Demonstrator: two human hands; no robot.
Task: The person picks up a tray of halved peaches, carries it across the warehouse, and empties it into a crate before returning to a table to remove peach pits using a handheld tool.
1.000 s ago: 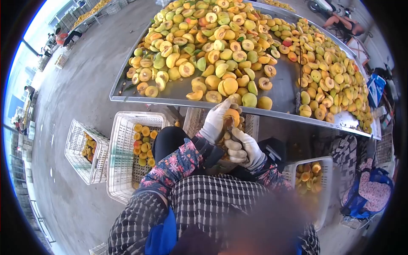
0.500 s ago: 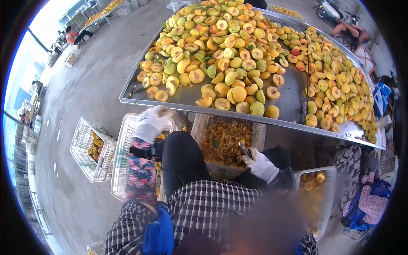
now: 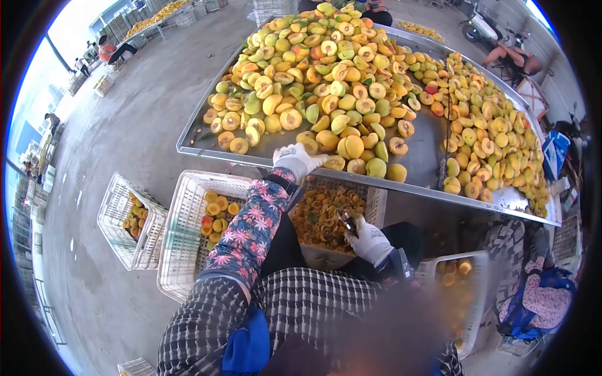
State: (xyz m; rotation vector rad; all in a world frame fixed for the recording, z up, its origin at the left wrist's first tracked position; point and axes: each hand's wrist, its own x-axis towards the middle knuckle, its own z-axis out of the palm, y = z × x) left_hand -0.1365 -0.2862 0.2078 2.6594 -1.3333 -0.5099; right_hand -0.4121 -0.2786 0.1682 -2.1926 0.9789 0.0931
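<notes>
My left hand (image 3: pixel 297 160), in a white glove, reaches over the near edge of the metal table (image 3: pixel 232 161), its fingers at the halved yellow fruits (image 3: pixel 290 120). Whether it grips one is hard to tell. My right hand (image 3: pixel 370 242), also gloved, is closed on a small metal tool (image 3: pixel 346 220). It is above a crate (image 3: pixel 376 207) of fruit scraps (image 3: pixel 326 213) between my knees. A white crate (image 3: pixel 179 235) holding halved fruits (image 3: pixel 219 216) stands beside my left forearm.
Another crate (image 3: pixel 116 219) with fruit lies farther left. A crate (image 3: pixel 480 294) with fruit pieces is at my right. More fruit (image 3: pixel 495 141) covers the table's right part. People sit beyond the table, at the right edge and in the left distance.
My left hand has moved right and up from over the left crate to the table edge. My right hand with the tool has shifted slightly left. The view has shifted a little.
</notes>
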